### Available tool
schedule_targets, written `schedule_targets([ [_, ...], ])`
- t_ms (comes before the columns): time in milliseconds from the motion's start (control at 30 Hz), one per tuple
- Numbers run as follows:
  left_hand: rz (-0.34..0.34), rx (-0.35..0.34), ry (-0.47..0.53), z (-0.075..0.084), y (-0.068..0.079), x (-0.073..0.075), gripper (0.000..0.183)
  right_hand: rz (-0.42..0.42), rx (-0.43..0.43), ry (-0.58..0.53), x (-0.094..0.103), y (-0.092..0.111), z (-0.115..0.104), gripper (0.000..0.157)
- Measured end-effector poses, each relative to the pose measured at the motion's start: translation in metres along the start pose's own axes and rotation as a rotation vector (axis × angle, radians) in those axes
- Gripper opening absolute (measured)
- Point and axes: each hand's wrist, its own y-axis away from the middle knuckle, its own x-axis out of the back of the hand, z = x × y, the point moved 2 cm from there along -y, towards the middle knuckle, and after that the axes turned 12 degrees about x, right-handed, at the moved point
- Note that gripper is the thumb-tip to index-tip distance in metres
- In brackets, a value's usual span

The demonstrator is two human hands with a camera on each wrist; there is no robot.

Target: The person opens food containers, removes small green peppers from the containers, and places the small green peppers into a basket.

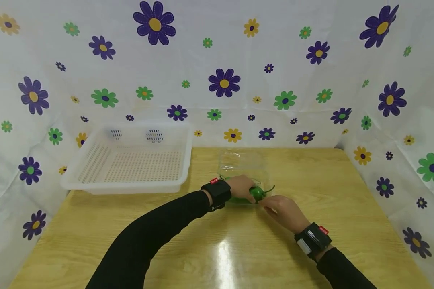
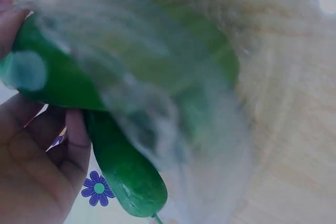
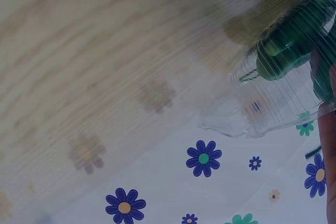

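Note:
A clear plastic box (image 1: 240, 158) lies on the table in the head view, with several green peppers (image 1: 257, 193) at its near side. My left hand (image 1: 241, 186) reaches across and grips a pepper from above, fingers bent over it. In the left wrist view a long green pepper (image 2: 128, 171) hangs beside a larger one, partly behind blurred clear plastic. My right hand (image 1: 283, 210) pinches the near right edge of the box, thumb and fingertips together. Seen from the right wrist, the ridged wall of the box (image 3: 226, 124) stands before the peppers (image 3: 283, 56).
A white perforated basket (image 1: 130, 186) stands at the back left of the wooden table (image 1: 217, 241). Behind and at both sides hangs a white cloth with flowers (image 1: 195, 72). Black wristbands and dark sleeves cover both forearms.

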Motion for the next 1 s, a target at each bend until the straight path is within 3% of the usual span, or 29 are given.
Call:
schedule_targets([
  [100,-0.003,0.005,0.154,-0.003,0.003,-0.003,0.026,-0.001,0.017,-0.013,-0.002,0.002,-0.003,0.023],
  [267,0.083,-0.018,0.346,-0.009,0.004,0.001,0.026,0.02,0.036,0.013,-0.003,0.002,-0.004,0.026],
  [500,0.182,0.012,0.448,-0.018,0.015,0.014,0.034,0.029,0.057,0.034,-0.003,-0.002,-0.005,0.029],
  [600,0.24,0.007,0.499,-0.024,0.023,0.027,0.032,0.027,0.059,0.034,-0.003,-0.003,-0.005,0.029],
  [733,0.323,0.031,0.543,-0.036,0.037,0.058,0.036,0.015,0.051,0.029,-0.003,-0.004,-0.006,0.03],
  [900,0.448,0.143,0.559,-0.058,0.063,0.118,0.04,-0.004,0.029,0.044,-0.001,-0.005,-0.006,0.03],
  [1000,0.507,0.216,0.631,-0.08,0.079,0.155,0.038,-0.018,0.018,0.054,0.001,-0.004,-0.005,0.03],
])
